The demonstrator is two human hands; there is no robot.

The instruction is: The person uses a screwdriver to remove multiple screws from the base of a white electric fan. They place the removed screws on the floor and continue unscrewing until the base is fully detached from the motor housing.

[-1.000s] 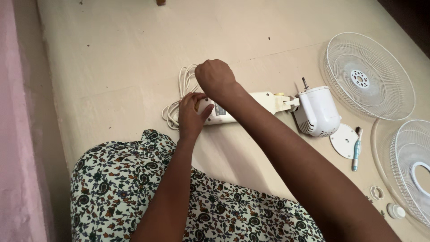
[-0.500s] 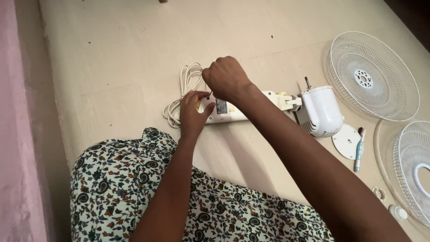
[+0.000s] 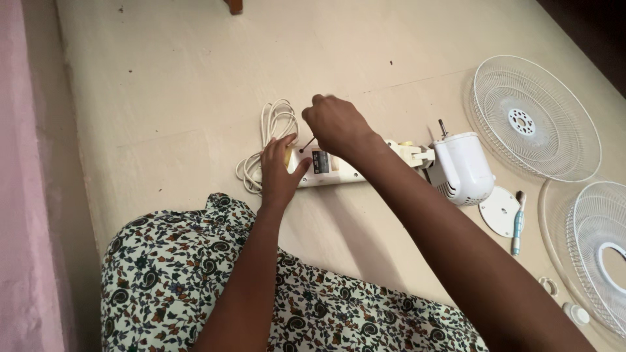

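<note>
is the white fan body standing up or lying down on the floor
Lying down. The fan body rests lengthwise on the floor, its motor head tipped sideways beside it, and the left hand steadies one end.

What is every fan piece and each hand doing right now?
Left hand: pressed on the end of the fan stand, holding it.
Right hand: fist shut on a screwdriver, tip at the stand.
Fan stand: lying flat on the floor.
Cord: coiled, beside the stand.
Motor housing: joined to the stand, bare shaft showing.
Two wire grilles: off, lying flat.
Round plate: loose on the floor.
</note>
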